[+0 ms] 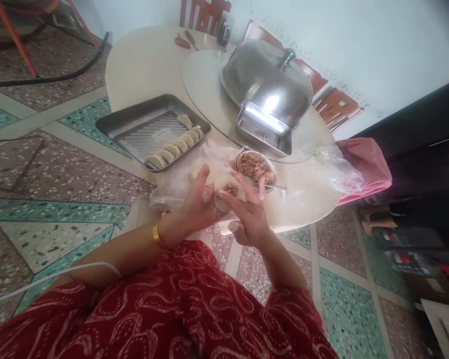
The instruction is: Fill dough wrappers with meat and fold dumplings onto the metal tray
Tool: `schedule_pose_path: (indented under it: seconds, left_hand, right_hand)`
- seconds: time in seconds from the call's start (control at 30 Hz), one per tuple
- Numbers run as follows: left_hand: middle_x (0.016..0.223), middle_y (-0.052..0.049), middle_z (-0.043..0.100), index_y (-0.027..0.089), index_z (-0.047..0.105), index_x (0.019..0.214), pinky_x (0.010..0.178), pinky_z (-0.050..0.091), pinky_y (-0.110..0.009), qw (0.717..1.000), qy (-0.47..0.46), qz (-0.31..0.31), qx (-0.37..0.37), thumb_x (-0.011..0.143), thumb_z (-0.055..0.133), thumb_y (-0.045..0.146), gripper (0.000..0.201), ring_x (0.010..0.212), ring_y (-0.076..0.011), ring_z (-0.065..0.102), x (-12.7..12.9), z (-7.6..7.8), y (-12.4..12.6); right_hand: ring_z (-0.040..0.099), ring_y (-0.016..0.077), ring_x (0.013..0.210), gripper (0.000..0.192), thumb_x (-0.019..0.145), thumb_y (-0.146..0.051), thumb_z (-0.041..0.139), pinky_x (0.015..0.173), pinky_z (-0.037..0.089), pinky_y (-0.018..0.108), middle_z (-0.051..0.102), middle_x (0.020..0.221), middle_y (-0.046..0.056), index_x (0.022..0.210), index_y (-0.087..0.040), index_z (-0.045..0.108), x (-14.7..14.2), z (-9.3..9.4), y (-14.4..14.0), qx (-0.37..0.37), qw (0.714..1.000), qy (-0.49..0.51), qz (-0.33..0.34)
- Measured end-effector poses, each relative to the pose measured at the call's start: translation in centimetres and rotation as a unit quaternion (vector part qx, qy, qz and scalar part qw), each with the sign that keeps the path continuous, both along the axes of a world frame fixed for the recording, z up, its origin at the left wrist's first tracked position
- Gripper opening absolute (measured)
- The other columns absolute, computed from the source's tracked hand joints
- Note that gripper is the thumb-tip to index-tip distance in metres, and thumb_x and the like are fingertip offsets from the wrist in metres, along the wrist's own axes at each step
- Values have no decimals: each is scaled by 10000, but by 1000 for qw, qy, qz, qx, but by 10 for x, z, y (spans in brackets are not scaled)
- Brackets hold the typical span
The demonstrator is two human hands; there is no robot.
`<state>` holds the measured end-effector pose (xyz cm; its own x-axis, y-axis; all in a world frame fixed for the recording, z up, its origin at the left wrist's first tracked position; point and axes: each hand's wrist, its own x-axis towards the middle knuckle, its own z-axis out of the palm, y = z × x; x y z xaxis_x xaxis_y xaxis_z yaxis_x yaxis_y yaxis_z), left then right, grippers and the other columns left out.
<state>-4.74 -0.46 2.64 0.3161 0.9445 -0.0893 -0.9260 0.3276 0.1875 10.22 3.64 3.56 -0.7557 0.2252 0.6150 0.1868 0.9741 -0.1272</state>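
Note:
A round dumpling wrapper [220, 200] with a small heap of meat filling [231, 189] rests on my left hand [200, 202], whose thumb points up beside it. My right hand [251, 214] has its fingers spread, and its index fingertip touches the wrapper near the filling. Just beyond stands a bowl of minced filling [256, 167], with a metal utensil handle [279, 187] sticking out over its rim. More flat wrappers [198, 173] lie on a plastic bag [172, 192], partly hidden by my left hand. Several folded dumplings [179, 144] form a row in the metal tray [112, 122].
A glass turntable [198, 82] carries a large domed metal lid [265, 75] and a smaller metal tray [264, 137]. Red scissors [182, 42] and a dark bottle [224, 34] are at the table's far edge. A pink bag [370, 167] hangs at the right edge.

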Motion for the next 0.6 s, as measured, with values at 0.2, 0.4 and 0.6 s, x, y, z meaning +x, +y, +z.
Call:
schedule_pose_path:
  seconds: [0.2, 0.4, 0.6]
  left_hand:
    - [978, -106, 729, 149, 642, 1116, 968, 498, -370, 999, -33, -2, -14, 923, 332, 660, 629, 1061, -268, 668, -3, 11, -1]
    - [973, -114, 731, 141, 649, 1093, 1014, 481, -412, 999, -43, 26, -17, 949, 301, 632, 619, 1061, -274, 670, -3, 14, -2]
    - [1050, -119, 725, 136, 631, 1171, 1014, 475, -416, 997, -35, 61, -37, 956, 274, 643, 655, 1108, -276, 649, -4, 16, -1]
  right_hand:
    - [286, 238, 1500, 544, 1020, -467, 214, 1257, -52, 546, 725, 1213, 44, 1460, -212, 408, -4, -9, -10, 62, 998, 5, -18]
    - [252, 257, 1512, 557, 1019, -461, 220, 1253, -53, 553, 724, 1215, 67, 1446, -172, 432, -5, -13, -17, 69, 997, 13, -24]
    - [364, 273, 1463, 539, 1021, -467, 201, 1254, 16, 595, 724, 1208, 47, 1439, -228, 442, -1, -16, -21, 48, 998, 22, -29]
